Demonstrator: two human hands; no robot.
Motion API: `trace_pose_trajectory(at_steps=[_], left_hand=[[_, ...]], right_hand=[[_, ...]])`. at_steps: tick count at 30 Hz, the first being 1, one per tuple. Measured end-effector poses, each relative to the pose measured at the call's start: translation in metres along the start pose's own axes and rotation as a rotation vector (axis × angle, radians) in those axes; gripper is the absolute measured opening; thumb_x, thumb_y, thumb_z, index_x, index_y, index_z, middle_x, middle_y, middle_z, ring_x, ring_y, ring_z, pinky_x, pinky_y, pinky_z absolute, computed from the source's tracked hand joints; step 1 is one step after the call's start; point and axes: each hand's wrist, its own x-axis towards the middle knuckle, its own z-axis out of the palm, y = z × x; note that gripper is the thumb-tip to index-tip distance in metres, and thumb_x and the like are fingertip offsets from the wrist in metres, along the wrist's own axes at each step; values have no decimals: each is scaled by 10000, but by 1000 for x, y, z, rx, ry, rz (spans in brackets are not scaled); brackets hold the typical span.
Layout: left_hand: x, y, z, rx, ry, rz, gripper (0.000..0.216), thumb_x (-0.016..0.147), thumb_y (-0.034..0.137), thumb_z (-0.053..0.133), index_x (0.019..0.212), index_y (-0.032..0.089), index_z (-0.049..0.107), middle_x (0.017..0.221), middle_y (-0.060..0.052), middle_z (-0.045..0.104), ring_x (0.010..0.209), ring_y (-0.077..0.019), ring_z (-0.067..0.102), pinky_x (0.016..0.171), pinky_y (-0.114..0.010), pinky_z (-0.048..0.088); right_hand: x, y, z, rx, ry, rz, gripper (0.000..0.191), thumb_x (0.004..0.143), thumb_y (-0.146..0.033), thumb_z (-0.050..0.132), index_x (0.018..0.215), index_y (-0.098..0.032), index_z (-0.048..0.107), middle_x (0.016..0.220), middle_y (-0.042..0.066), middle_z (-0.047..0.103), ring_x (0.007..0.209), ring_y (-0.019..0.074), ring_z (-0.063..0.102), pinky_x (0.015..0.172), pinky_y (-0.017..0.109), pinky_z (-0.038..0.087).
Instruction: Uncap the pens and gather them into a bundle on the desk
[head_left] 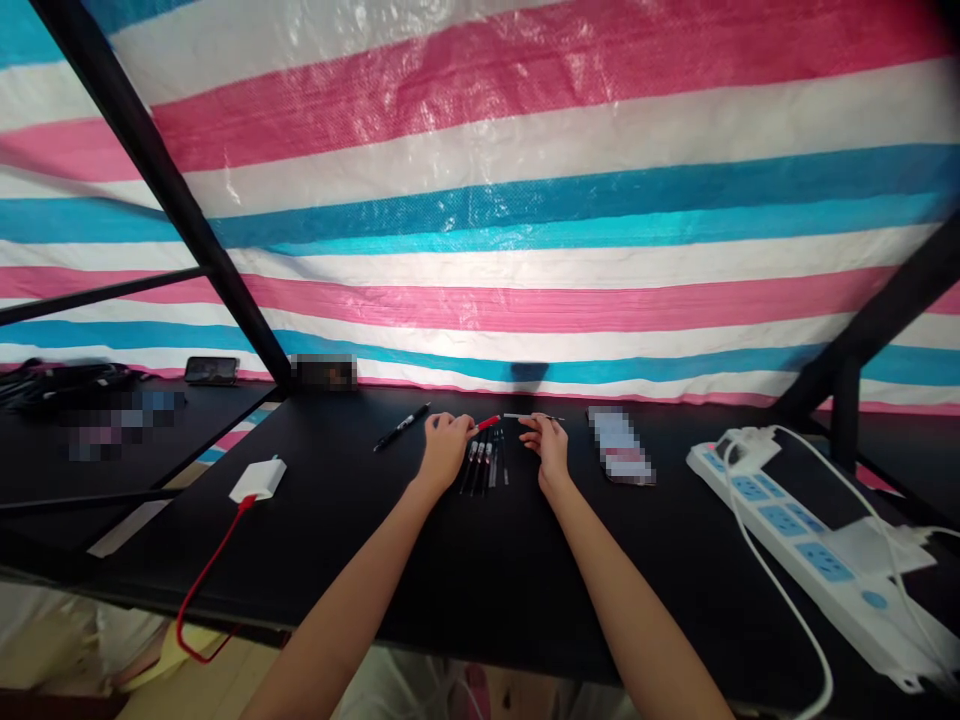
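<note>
My left hand (447, 445) is closed on a slim pen part with a red end (488, 423), which points to the right. A short gap away, my right hand (551, 448) pinches a thin, pale stick (516, 416) that looks like a pen refill; its dark tip shows beyond the fingers. Between the two hands, several dark pens (474, 468) lie side by side on the black table (510, 560), with thin clear refill-like sticks (499, 465) to their right. A black pen (402, 427) rests at an angle left of my left hand.
Left on the table is a white charger (257, 479) with a red cable (206, 575). A phone (621, 445) lies right of my hands, then a white power strip (810, 555) with plugs and cords. Black frame bars (161, 180) stand before a striped tarp (525, 260).
</note>
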Motion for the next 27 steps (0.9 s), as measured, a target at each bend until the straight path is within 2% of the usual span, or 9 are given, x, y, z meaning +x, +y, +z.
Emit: trace_pose_trajectory(at_steps=[9, 13, 15, 18, 20, 21, 24, 27], left_hand=[[0, 2, 0, -22, -5, 38, 206, 874, 294, 367, 862, 199, 549, 783, -22, 592, 805, -161, 469, 882, -366, 249], [0, 0, -2, -19, -4, 51, 195, 871, 284, 375, 847, 195, 547, 781, -24, 592, 808, -163, 469, 885, -371, 247], [-1, 1, -3, -19, -11, 76, 184, 870, 271, 378, 851, 198, 545, 789, -20, 597, 815, -164, 468, 891, -373, 243], [-1, 5, -6, -31, -7, 79, 184, 867, 278, 381, 855, 205, 549, 799, -19, 605, 827, -169, 466, 897, -375, 240], [-1, 6, -8, -45, 39, -1, 193, 866, 297, 380, 865, 211, 554, 812, -23, 610, 840, -176, 467, 899, -385, 237], [0, 5, -10, -51, 71, -60, 198, 866, 303, 378, 874, 214, 555, 820, -27, 612, 847, -180, 468, 897, -391, 237], [2, -2, -13, -53, 152, -237, 205, 862, 320, 382, 890, 214, 556, 821, -36, 612, 858, -189, 474, 891, -406, 245], [2, -17, -15, 10, 177, -354, 198, 845, 333, 416, 846, 205, 567, 776, -40, 599, 869, -197, 473, 925, -430, 221]], right_hand=[[-1, -1, 1, -12, -12, 28, 211, 663, -341, 480, 788, -172, 500, 744, 50, 657, 432, 88, 525, 354, 178, 333], [2, 0, -3, -137, -28, 1, 206, 681, -350, 462, 775, -170, 501, 707, 36, 647, 395, 82, 486, 345, 187, 286], [4, 0, -4, -268, -61, -71, 212, 701, -356, 457, 777, -170, 525, 686, 17, 638, 372, 72, 449, 369, 198, 304], [1, -3, -3, -524, -267, -142, 269, 737, -395, 457, 832, -178, 585, 682, -7, 626, 355, 61, 406, 419, 217, 341], [-5, -9, 0, -706, -407, -158, 315, 752, -422, 465, 944, -207, 593, 720, -16, 628, 393, 71, 442, 464, 225, 360], [-9, -13, 2, -804, -431, -175, 335, 758, -427, 472, 1007, -229, 576, 742, -19, 628, 439, 83, 479, 496, 229, 369], [-20, -24, 4, -1122, -360, -260, 340, 781, -433, 461, 1073, -274, 531, 795, -11, 622, 658, 146, 567, 580, 244, 366], [-25, -28, 4, -1388, -314, -238, 388, 768, -476, 462, 1068, -231, 489, 822, 33, 614, 741, 200, 577, 602, 270, 359]])
